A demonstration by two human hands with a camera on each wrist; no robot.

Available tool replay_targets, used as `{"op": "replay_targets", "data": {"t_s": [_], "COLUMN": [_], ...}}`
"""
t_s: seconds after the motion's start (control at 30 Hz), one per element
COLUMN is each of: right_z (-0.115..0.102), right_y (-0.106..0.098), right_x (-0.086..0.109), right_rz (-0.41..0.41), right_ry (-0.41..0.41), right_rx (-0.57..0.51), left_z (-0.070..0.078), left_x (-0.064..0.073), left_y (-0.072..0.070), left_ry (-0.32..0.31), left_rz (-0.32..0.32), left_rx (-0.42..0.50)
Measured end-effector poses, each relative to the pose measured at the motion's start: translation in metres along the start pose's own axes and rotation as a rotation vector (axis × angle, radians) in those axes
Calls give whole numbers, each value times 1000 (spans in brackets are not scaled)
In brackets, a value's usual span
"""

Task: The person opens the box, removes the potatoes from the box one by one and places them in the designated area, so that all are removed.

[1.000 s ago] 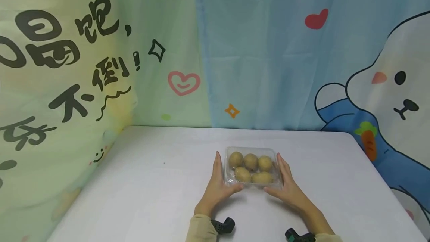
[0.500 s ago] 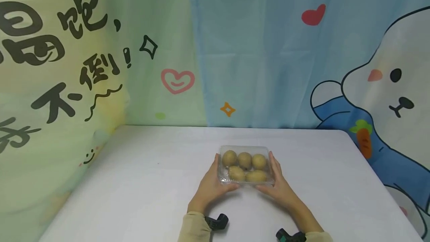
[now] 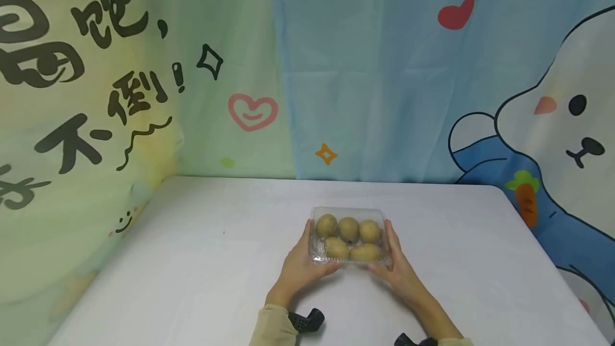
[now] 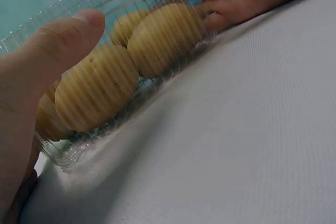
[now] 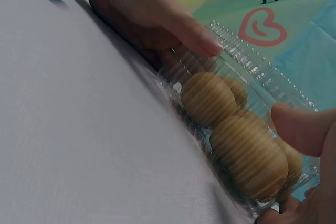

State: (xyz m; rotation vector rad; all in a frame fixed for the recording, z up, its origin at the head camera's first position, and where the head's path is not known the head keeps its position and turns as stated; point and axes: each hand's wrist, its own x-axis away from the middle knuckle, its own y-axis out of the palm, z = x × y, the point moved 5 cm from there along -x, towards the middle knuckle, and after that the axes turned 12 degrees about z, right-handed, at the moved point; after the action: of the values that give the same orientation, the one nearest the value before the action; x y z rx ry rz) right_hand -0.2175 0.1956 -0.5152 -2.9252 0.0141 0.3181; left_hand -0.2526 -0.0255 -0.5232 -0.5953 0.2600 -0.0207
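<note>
A clear plastic lidded box [image 3: 346, 211] packed with several round yellow-brown fruits or potatoes [image 3: 365, 252] is held between both hands, close over the white table. My left hand [image 3: 301, 267] grips its left end, thumb along the near side and fingers at the end. At the opposite end, my right hand [image 3: 397, 267] grips in the same way. In the left wrist view, the left thumb [image 4: 79, 32] lies across the ribbed near wall. The right thumb [image 5: 299, 127] presses that wall in the right wrist view. Fingers behind the box are partly hidden.
A white-covered table [image 3: 192, 260] spreads around the hands. Behind it hangs a printed curtain [image 3: 346, 95] with hearts, lettering and a cartoon bear. Black devices sit at both wrists, the left device [image 3: 307, 320] fully seen and the right device [image 3: 415, 341] cut by the frame's bottom edge.
Both hands have drawn in closer against the ends of the box, the right fingers most visibly. Box and hands appear slightly farther left, and the head view has shifted a little.
</note>
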Motion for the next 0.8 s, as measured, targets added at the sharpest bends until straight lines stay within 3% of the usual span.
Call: {"op": "replay_targets", "data": {"t_s": [0.2, 0.8], "right_z": [0, -2], "right_y": [-1, 0], "right_x": [2, 4], "right_rz": [-12, -22], "right_ry": [19, -8], "right_rx": [-42, -87], "left_z": [1, 1], "left_x": [0, 1], "left_y": [2, 1], "left_ry": [33, 16], "left_rz": [19, 22], "left_rx": [-35, -65]}}
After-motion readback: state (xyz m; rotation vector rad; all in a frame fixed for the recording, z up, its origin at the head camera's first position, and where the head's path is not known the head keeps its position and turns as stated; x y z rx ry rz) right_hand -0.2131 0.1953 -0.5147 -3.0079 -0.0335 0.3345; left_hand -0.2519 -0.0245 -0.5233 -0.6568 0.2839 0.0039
